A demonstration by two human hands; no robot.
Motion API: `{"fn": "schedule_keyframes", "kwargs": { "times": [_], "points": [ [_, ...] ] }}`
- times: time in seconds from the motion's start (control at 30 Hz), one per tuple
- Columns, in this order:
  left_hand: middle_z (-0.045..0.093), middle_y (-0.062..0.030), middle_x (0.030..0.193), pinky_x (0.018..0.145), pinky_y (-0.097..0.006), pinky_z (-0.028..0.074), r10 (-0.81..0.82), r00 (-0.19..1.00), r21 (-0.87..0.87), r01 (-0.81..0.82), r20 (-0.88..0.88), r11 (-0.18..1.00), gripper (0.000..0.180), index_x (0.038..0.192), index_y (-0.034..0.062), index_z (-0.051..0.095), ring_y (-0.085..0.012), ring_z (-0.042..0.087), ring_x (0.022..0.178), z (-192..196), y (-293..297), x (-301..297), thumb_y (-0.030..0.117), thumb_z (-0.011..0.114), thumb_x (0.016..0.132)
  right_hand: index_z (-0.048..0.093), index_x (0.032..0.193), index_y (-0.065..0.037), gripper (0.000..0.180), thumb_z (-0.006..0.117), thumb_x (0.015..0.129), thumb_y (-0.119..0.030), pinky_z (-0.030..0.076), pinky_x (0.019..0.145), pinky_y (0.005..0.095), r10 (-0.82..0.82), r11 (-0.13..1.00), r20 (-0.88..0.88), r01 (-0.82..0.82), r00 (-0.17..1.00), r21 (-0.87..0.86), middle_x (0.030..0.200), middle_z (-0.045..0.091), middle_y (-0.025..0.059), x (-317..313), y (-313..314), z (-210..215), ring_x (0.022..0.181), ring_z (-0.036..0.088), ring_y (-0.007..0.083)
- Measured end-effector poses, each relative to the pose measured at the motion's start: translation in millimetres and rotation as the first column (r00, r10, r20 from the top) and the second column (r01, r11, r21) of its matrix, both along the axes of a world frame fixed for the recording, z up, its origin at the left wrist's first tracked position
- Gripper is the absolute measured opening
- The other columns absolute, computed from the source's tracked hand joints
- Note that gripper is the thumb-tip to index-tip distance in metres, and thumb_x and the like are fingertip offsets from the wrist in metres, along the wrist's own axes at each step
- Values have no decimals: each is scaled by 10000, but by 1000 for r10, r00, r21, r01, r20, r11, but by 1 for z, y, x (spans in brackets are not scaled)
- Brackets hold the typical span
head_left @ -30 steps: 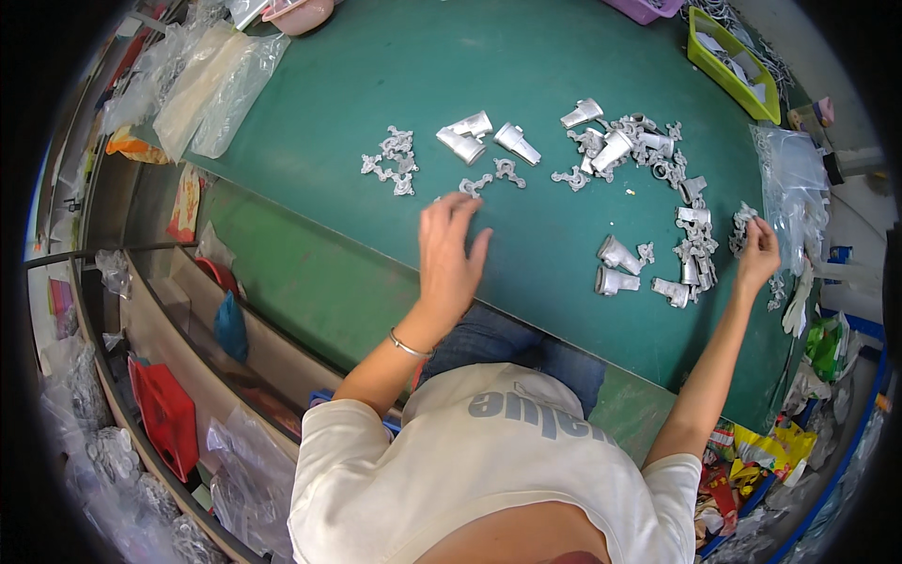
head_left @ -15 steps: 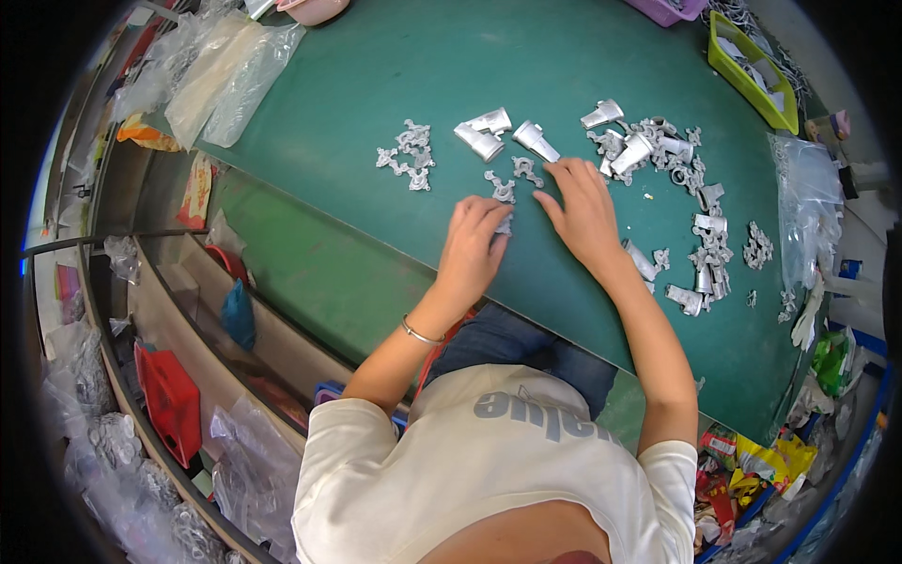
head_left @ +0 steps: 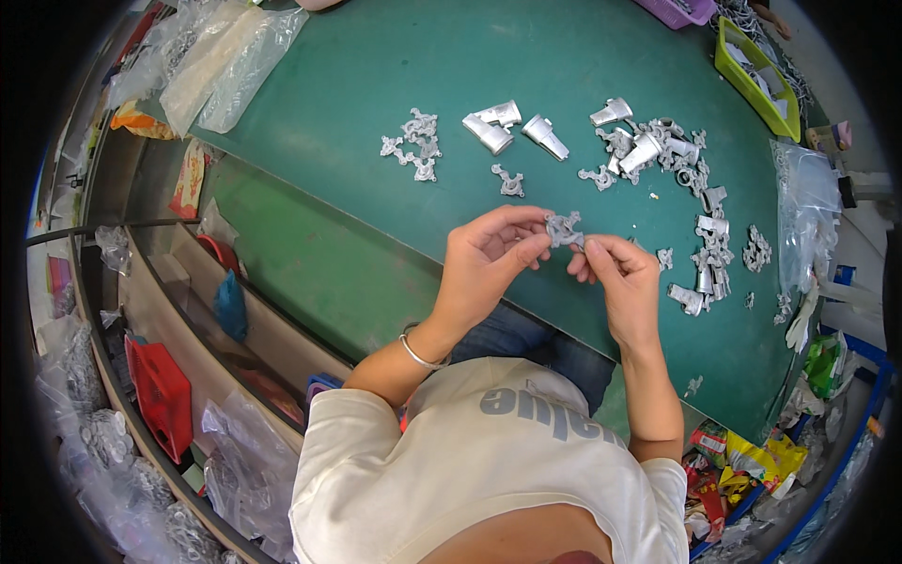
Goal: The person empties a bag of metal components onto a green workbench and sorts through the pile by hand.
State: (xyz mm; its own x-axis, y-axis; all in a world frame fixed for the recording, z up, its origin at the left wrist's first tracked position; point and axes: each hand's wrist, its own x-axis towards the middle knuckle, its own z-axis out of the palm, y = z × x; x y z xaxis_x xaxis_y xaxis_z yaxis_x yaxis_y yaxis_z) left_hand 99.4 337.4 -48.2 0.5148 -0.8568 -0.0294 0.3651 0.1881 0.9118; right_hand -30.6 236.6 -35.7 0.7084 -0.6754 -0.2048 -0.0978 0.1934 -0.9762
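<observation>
Above the table's near edge, my left hand (head_left: 489, 261) pinches small grey cast-metal parts (head_left: 564, 230) with rounded lobes; whether it is one piece or two together I cannot tell. My right hand (head_left: 622, 282) closes thumb and finger on their right end. Just beyond lies a single similar metal part (head_left: 508, 180), and another lobed part (head_left: 596, 177) rests by the pile. A small group of such parts (head_left: 413, 146) sits to the left. Farther off are silver tube-shaped castings (head_left: 489, 134), one of them a separate tapered casting (head_left: 545, 138).
A mixed pile of castings (head_left: 648, 150) runs down the right side of the green table (head_left: 329, 103). Clear plastic bags (head_left: 230, 75) lie at the far left and a plastic sheet (head_left: 806, 211) at the right. A lime basket (head_left: 757, 80) stands at the far right.
Both hands have come together nearer my body, lifting small metal parts off the table. My right hand has drawn back from beside the tapered casting. One lobed part now lies closer to the pile.
</observation>
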Motion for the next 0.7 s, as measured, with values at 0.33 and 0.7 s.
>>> {"fn": "schedule_keyframes", "kwargs": {
  "times": [0.33, 0.7],
  "points": [
    [580, -84, 755, 575, -214, 447, -9, 993, -10, 8, -117, 1000, 170, 947, -67, 560, -109, 540, 630, 18, 5, -5, -12, 564, 785, 591, 798, 58, 196, 495, 852, -104, 410, 561, 203, 12, 998, 84, -17, 996, 64, 645, 583, 75, -10, 13, 22, 586, 514, 92],
    [583, -92, 784, 599, -220, 452, -107, 985, 29, 112, -135, 993, 217, 995, -61, 541, -119, 547, 649, 19, 13, -8, -4, 543, 787, 586, 797, 50, 175, 490, 855, -84, 417, 579, 198, 9, 999, 59, -11, 998, 40, 656, 581, 66, -11, 26, 17, 617, 527, 82]
  ]
}}
